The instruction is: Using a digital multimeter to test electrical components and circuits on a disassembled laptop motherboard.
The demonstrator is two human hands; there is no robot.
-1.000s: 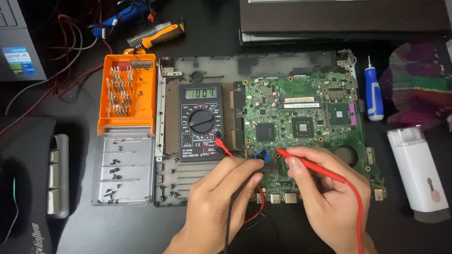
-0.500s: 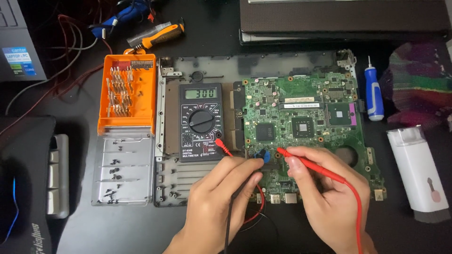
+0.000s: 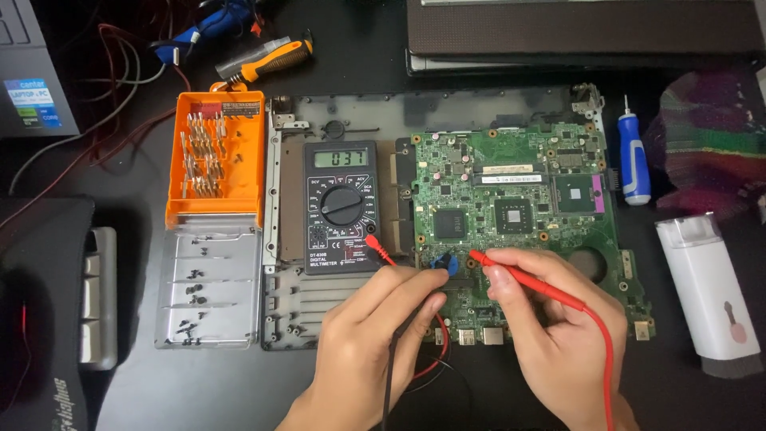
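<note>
Pinching a red probe [image 3: 527,275], the right hand [image 3: 550,335] sets its tip on the green circuit board [image 3: 511,207]. The left hand [image 3: 375,335] grips a black probe [image 3: 415,307] at the board's lower-left edge, with a multimeter [image 3: 341,206] lying just left of the board.

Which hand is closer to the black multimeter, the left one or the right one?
Left. The left hand lies just below the black multimeter, near its bottom edge. The right hand is farther away, over the green circuit board.
</note>
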